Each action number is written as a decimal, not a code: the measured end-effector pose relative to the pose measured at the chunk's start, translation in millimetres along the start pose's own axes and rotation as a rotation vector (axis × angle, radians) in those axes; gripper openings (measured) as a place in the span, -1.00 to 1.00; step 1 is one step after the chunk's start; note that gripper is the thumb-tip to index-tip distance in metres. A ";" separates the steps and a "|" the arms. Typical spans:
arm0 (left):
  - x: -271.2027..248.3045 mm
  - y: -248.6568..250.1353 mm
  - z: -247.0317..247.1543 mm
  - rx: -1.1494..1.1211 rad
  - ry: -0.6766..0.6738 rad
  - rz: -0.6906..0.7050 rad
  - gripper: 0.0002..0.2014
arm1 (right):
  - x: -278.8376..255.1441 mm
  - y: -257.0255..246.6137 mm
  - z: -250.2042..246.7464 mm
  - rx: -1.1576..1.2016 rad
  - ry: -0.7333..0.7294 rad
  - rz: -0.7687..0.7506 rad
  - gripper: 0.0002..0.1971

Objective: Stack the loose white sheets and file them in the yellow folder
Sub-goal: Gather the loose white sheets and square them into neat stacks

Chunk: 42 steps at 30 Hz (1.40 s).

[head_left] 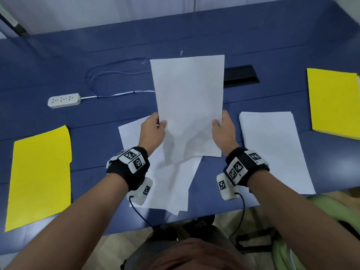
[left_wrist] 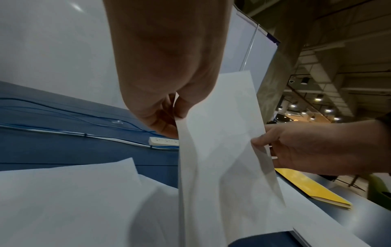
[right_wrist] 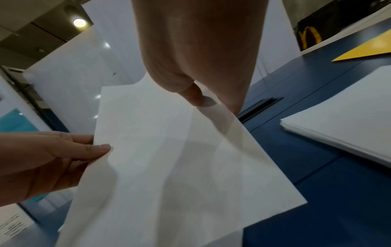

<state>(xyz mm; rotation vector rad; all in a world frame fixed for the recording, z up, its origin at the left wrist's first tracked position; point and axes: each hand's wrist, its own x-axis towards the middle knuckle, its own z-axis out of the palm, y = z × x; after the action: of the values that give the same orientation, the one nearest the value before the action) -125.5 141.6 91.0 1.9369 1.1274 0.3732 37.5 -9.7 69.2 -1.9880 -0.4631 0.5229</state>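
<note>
Both hands hold a white sheet up above the blue table. My left hand pinches its left edge, thumb on top, and my right hand pinches its right edge. The same sheet fills both wrist views. Under it lie several loose white sheets, skewed on the table. A neat stack of white sheets rests to the right. One yellow folder lies at the front left, another yellow folder at the far right.
A white power strip with a thin blue cable sits at the back left. A black cable slot is set in the blue table behind the sheet. A green chair stands at the front right.
</note>
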 end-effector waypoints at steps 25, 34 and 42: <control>-32.1 102.7 273.9 0.068 -0.562 -0.068 -0.90 | 27.2 178.9 -231.1 -0.130 0.340 0.325 -0.48; -35.2 99.9 306.9 0.083 -0.571 -0.148 -0.89 | 28.6 217.0 -241.4 -0.176 0.315 0.374 -0.49; -25.8 97.4 307.8 0.121 -0.545 -0.184 -0.86 | 37.7 227.6 -233.6 -0.198 0.263 0.411 -0.43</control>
<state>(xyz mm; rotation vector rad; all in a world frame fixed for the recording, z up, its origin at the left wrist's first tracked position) 103.5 -62.2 -13.6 1.8549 0.9626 -0.3160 218.4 -259.8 -42.7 -2.3179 0.0652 0.4691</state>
